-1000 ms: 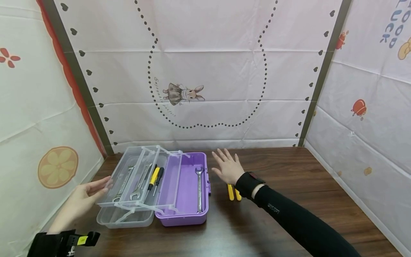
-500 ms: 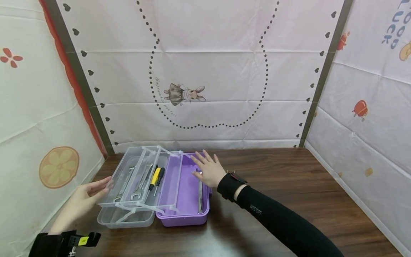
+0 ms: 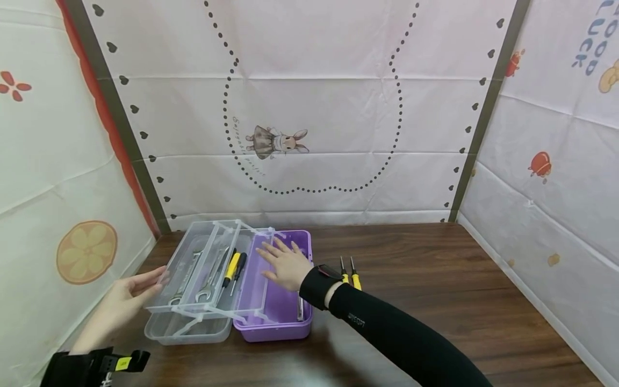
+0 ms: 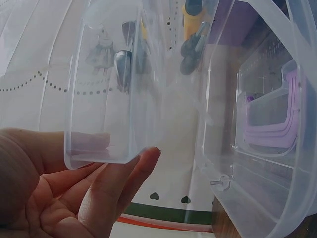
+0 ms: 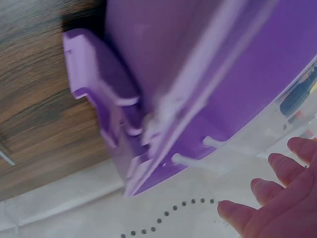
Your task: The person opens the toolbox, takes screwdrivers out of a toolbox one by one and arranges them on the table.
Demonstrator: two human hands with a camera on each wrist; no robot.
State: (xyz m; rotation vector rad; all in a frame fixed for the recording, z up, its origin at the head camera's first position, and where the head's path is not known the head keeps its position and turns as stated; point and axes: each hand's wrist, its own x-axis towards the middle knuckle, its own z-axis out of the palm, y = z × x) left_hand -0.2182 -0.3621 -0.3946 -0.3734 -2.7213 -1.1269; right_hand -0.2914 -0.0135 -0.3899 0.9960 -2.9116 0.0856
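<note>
**Brown table, purple box: a light pinch on the tray, a free hand above**

White printed cloth (image 3: 314, 54) stands behind and at both sides of the brown table (image 3: 411, 269), which fills the lower part of the frame. Left of centre there, the clear tray (image 3: 193, 236) sits raised above the clear lid (image 3: 188, 336) and reaches over the near side of the purple box (image 3: 275, 332).

With my left hand (image 3: 130, 295) I pinch the tray's outer edge, thumb on one side and fingers on the other. My right hand (image 3: 290, 269) holds nothing; its fingers are spread above the purple box, close to the tray.

Through the plastic I see two wrenches (image 3: 186, 277) (image 3: 213, 274), a yellow screwdriver (image 3: 235, 263) and a black screwdriver (image 3: 241, 263); I cannot tell whether they lie in the tray or in the lid beneath. Another wrench (image 3: 300, 309) is in the box, partly under my right hand. Right of centre, two yellow-handled tools (image 3: 356, 279) lie on the table, partly hidden by my black sleeve (image 3: 401, 333).

As I judge it, the step is to support the tray while my other hand works over the box. My pinch should be firm but light, with the tray level, so that nothing slides. Clear bars (image 5: 190, 161) seem to link tray and box, so I would follow their swing rather than force them, and bring my right fingers in high enough not to knock the rim.
</note>
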